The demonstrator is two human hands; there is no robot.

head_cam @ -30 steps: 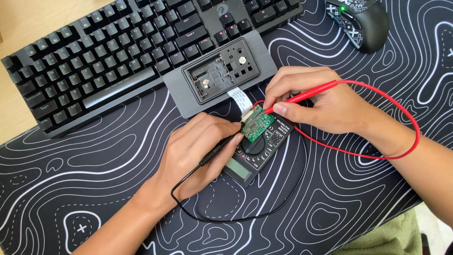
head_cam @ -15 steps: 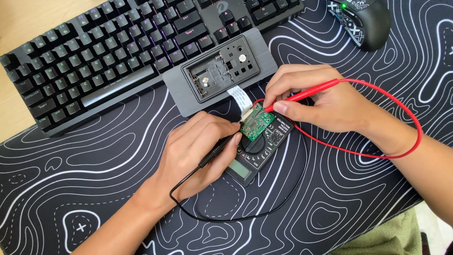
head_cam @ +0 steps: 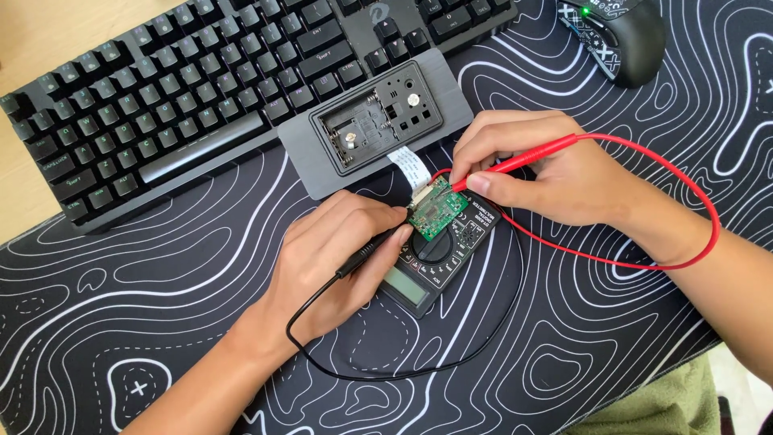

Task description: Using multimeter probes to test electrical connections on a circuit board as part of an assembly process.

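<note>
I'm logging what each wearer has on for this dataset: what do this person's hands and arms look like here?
Both are bare: the left hand and right hand wear no gloves, rings or watch, and both forearms show no sleeves as far as the frame reaches. Fingernails are short and unpainted. No markings are visible.

Setting: home computer desk used as electronics bench. Evidence: black mechanical keyboard (head_cam: pixel 201 97) far left, patterned mouse (head_cam: pixel 620 36) far right, contour-print desk mat (head_cam: pixel 161 322) covering wooden table (head_cam: pixel 32 40), black multimeter (head_cam: pixel 439 254) at centre.
</note>
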